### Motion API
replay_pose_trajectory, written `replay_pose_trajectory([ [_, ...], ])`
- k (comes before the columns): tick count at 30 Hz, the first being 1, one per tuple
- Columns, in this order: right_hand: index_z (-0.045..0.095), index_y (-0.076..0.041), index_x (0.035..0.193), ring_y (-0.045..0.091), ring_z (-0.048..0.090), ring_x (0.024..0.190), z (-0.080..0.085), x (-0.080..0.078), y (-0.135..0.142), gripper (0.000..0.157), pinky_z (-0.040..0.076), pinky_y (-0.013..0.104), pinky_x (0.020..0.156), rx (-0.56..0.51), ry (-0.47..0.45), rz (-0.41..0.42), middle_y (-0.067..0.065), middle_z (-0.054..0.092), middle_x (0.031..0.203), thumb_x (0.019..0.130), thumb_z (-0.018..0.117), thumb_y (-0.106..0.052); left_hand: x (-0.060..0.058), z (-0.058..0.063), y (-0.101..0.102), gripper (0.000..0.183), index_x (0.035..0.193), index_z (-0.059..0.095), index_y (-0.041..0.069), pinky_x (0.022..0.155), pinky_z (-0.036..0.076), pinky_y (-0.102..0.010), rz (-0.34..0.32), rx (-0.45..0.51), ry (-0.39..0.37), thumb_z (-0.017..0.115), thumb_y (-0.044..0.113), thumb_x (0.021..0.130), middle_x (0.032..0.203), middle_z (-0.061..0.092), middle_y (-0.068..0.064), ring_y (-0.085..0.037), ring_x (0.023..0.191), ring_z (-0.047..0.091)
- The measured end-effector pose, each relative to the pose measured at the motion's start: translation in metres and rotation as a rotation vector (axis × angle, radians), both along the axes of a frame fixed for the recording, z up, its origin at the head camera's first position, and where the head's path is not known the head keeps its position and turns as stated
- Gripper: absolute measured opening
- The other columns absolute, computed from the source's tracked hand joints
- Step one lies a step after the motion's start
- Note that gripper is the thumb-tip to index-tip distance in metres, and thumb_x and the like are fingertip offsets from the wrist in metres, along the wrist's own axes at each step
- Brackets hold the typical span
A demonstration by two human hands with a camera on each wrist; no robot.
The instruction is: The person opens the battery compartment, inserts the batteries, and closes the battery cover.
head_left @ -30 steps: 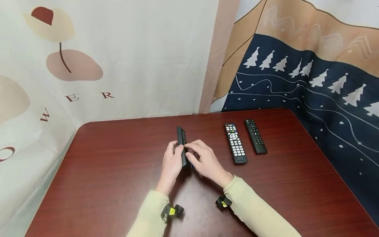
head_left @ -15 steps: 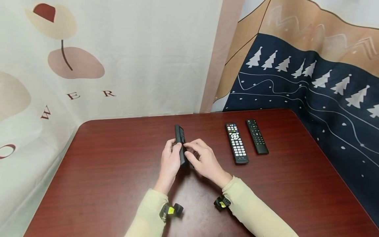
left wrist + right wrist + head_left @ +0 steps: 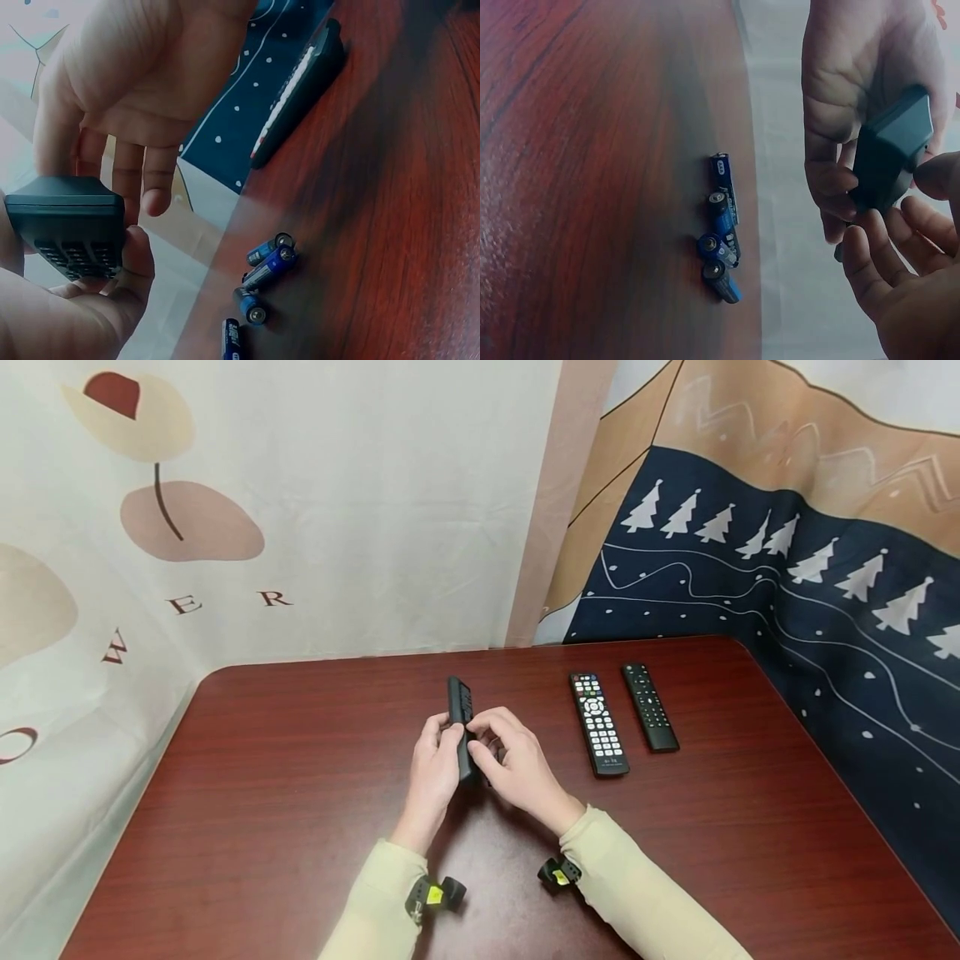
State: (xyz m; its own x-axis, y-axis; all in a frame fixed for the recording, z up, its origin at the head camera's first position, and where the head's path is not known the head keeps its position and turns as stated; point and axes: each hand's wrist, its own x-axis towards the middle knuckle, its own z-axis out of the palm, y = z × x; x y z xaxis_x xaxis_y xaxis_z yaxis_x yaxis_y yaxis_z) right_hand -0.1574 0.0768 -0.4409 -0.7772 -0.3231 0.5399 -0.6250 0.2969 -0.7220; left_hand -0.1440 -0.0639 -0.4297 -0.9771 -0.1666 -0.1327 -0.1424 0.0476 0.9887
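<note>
A black remote control (image 3: pixel 461 735) stands on its narrow edge in the head view, raised above the table between both hands. My left hand (image 3: pixel 438 768) grips it, the thumb along its side and fingers wrapped behind. Its end and rows of buttons show in the left wrist view. My right hand (image 3: pixel 517 764) comes in from the right, fingers bent, thumb and fingertips on the remote's body, as the right wrist view shows. Whatever lies under those fingertips is hidden. Several blue batteries (image 3: pixel 270 266) lie loose on the table below the hands.
Two more black remote controls lie face up to the right: one with white buttons (image 3: pixel 597 727), and beside it a slimmer one with small dark buttons (image 3: pixel 649 708). Fabric hangings (image 3: pixel 375 527) stand behind the dark red wooden table (image 3: pixel 285 793).
The right hand's fingers bend slightly more at the knuckles against the remote. The held remote has shifted only a little, and the two remotes on the table stay put.
</note>
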Motion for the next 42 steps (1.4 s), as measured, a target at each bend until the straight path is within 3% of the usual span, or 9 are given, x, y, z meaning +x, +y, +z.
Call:
replay_pose_trajectory([
  [13, 0.060, -0.006, 0.098, 0.014, 0.058, 0.077, 0.0034, -0.0048, -0.0007, 0.011, 0.049, 0.022, 0.065, -0.020, -0.148, 0.026, 0.008, 0.058, 0.097, 0.094, 0.070, -0.005, 0.0036, -0.0010, 0.0009, 0.033, 0.130, 0.063, 0.003, 0.086, 0.048, -0.030, -0.017, -0.005, 0.017, 0.051, 0.021, 0.105, 0.114, 0.070, -0.015, -0.017, 0.095, 0.062],
  [25, 0.056, -0.007, 0.090, 0.010, 0.051, 0.073, 0.0028, -0.0076, -0.0001, 0.011, 0.045, 0.022, 0.064, -0.014, -0.157, 0.048, 0.006, 0.052, 0.093, 0.091, 0.067, -0.004, 0.0060, -0.0001, 0.0031, 0.033, 0.129, 0.064, 0.006, 0.084, 0.046, -0.032, -0.053, -0.047, 0.030, 0.050, 0.024, 0.106, 0.111, 0.071, -0.014, -0.017, 0.094, 0.062],
  [42, 0.060, -0.004, 0.099, 0.011, 0.054, 0.079, 0.0040, -0.0056, -0.0007, 0.011, 0.045, 0.020, 0.065, -0.039, -0.225, 0.018, 0.009, 0.055, 0.098, 0.092, 0.068, -0.004, 0.0044, 0.0009, 0.0007, 0.033, 0.130, 0.063, 0.005, 0.086, 0.047, -0.032, -0.043, -0.050, 0.030, 0.051, 0.023, 0.106, 0.113, 0.070, -0.015, -0.020, 0.097, 0.063],
])
